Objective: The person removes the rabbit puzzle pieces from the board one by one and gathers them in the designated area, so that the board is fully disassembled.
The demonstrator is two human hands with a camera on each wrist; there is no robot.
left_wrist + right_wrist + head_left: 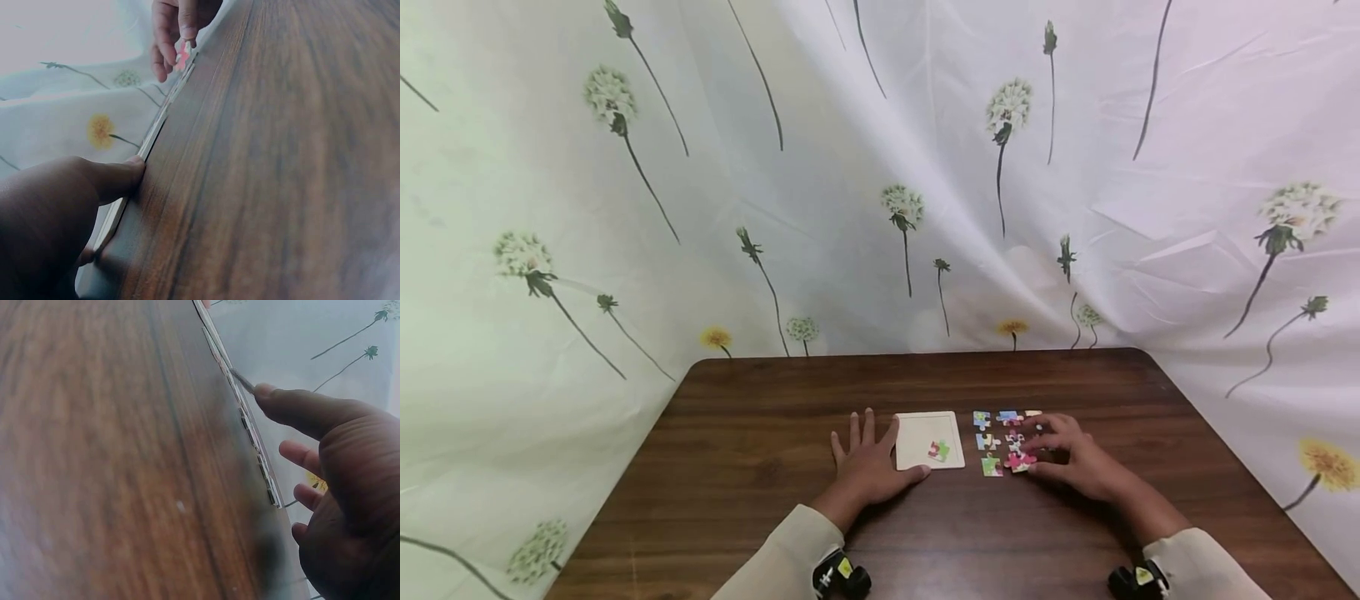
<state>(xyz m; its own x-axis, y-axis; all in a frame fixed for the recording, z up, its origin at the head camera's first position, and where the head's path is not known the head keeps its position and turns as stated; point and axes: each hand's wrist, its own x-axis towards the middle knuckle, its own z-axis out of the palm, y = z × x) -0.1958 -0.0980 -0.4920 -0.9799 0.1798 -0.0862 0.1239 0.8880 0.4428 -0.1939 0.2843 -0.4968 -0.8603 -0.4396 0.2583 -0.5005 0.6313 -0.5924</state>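
A square pale puzzle tray (917, 429) lies flat on the table, with one red-and-green jigsaw piece (938, 451) inside it. My left hand (870, 468) rests at the tray's left side, fingers spread and straight; its thumb (119, 178) touches the near edge. To the right of the tray, my right hand (1081, 460) pinches a pink jigsaw piece (1020, 462) between thumb and fingers. In the left wrist view this pink piece (183, 56) stands tilted. Several loose jigsaw pieces (987, 442) lie in rows beside it, some partly hidden under the right fingers.
The dark wooden table (760, 433) has rounded far corners. Behind it hangs a pale cloth (850, 167) printed with dandelions. Wrist cameras (842, 575) are strapped over both light sleeves.
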